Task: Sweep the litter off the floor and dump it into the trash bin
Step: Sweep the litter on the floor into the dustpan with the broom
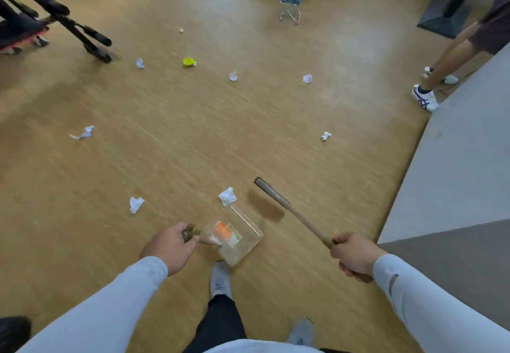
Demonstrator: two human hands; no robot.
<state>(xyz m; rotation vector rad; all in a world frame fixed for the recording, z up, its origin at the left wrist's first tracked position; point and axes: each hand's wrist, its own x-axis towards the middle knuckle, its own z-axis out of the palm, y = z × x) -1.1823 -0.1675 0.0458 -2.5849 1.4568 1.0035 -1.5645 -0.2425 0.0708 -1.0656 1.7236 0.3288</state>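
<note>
i had the left hand (169,246) wrapped around the short handle of the clear dustpan (239,235), its fingers curled tight on the grip, with the pan's open lip turned towards the nearest litter so that a sweep could run straight in; whether the lip quite touched the wooden floor (176,145) i could not tell. the right hand (353,254) gripped the end of the broom's wooden handle, fingers closed round it, and the broom (271,195) reached out ahead and to the right of the pan, its head seemingly just off the floor with a shadow beneath it, placed, i judged, to draw the closest scrap back towards the pan

inside the dustpan lay one orange piece (222,229) with some pale wrapping beside it, so part of the job looked done. a crumpled white paper (228,196) sat just beyond the pan's lip, between pan and broom head, and a second white scrap (136,204) lay near to the left

counting the litter on the floor: eight white paper bits, one yellow-green piece (189,62), and one tiny pale crumb (181,30) far off, ten in all. one broom, one dustpan. no trash bin showed anywhere

a folding stool (291,5) stood well apart at the far side, and a bystander's leg (441,60) showed at the right edge
</note>
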